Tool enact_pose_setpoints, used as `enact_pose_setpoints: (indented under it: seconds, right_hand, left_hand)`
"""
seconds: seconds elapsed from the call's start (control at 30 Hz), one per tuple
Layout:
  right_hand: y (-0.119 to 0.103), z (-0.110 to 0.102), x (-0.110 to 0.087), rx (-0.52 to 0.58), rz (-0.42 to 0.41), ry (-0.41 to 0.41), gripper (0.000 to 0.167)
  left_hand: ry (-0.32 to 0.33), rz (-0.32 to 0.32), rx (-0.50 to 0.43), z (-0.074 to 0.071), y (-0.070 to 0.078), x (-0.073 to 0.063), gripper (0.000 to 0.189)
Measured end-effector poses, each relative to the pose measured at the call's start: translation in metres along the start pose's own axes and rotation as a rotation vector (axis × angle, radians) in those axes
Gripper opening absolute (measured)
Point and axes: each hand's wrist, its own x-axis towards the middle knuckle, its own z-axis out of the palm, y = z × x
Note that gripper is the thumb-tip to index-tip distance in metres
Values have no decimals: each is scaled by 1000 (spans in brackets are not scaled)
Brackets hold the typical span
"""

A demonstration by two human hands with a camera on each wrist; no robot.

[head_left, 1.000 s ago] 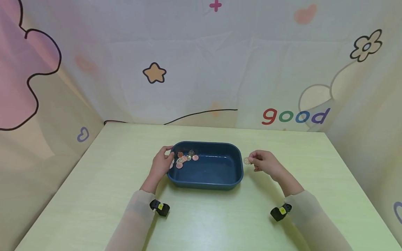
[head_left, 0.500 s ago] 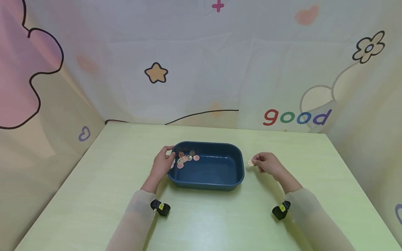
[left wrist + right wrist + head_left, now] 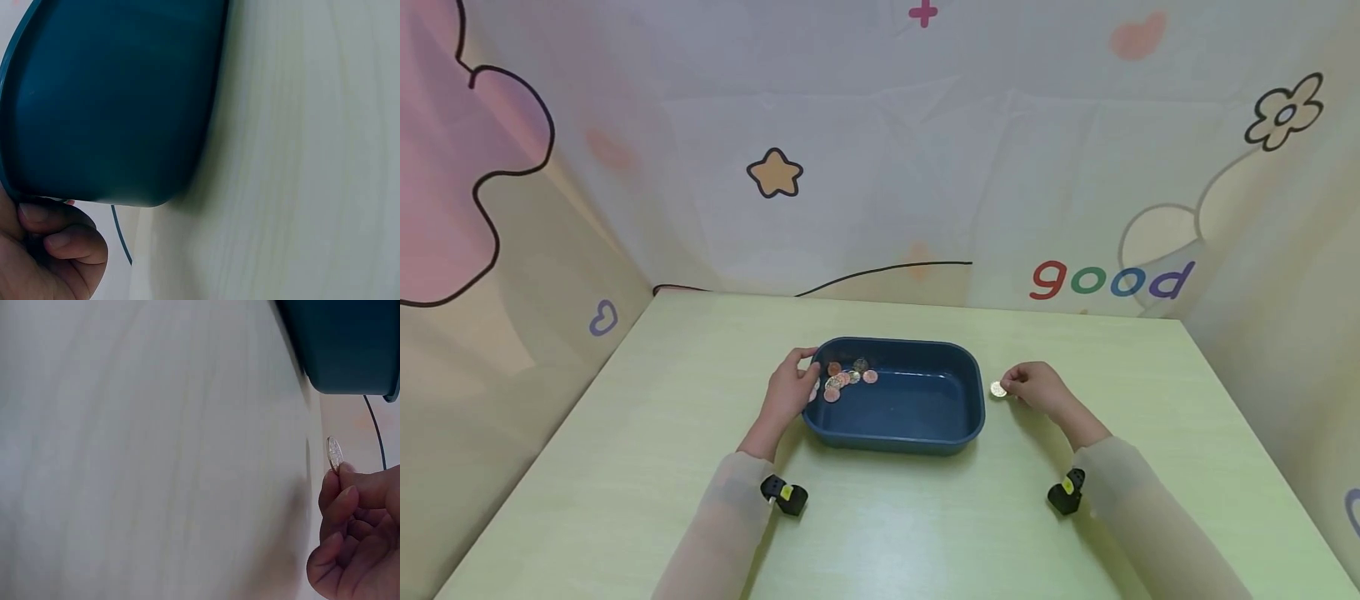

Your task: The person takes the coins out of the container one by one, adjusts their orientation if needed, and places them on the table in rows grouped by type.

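A dark blue rectangular bin [image 3: 917, 412] stands on the table, several coppery and silvery coins [image 3: 832, 395] lying in its left end. My left hand [image 3: 786, 388] grips the bin's left end, thumb at the rim and fingers curled outside, as the left wrist view shows the hand [image 3: 59, 250] against the bin wall [image 3: 112, 112]. A pale round piece shows beside that thumb; whether it is held cannot be told. Right of the bin, my right hand [image 3: 1039, 390] pinches one shiny coin [image 3: 997, 389] between thumb and fingertips. In the right wrist view this coin [image 3: 335, 452] is raised above the tabletop.
The pale wood-grain table [image 3: 887, 533] reaches back to a printed cloth backdrop [image 3: 880, 183], with more cloth at both sides. A small black wrist camera [image 3: 785, 495] sits on the left sleeve, and another camera [image 3: 1066, 492] on the right one.
My right hand has drawn slightly away from the bin with the coin, and the coin's face has turned, looking brighter. The right wrist has rotated a little. The left hand and bin hold still.
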Motion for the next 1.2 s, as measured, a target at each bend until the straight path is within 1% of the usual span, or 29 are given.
enact_pose_setpoints:
  seconds: [0.17, 0.37, 0.6, 0.8, 0.97, 1.1, 1.2]
  right_hand:
    - [1, 0, 2, -66, -25, 10, 18]
    - [1, 1, 6, -123, -17, 2, 19]
    - [0, -1, 10, -180, -37, -6, 18]
    - [1, -1, 12, -185, -16, -14, 19]
    - [2, -1, 16, -182, 15, -19, 18]
    - [2, 0, 18, -202, 29, -17, 19]
    - [1, 1, 18, -224, 23, -13, 19]
  left_hand:
    - [1, -6, 3, 0, 1, 0, 44]
    - [1, 2, -2, 0, 1, 0, 43]
    - [9, 10, -8, -1, 1, -1, 43]
    - [5, 8, -11, 0, 2, -2, 43]
    - [4, 10, -11, 0, 2, -1, 43]
    - [7, 3, -9, 0, 2, -1, 43]
    - [8, 1, -8, 0, 2, -2, 43]
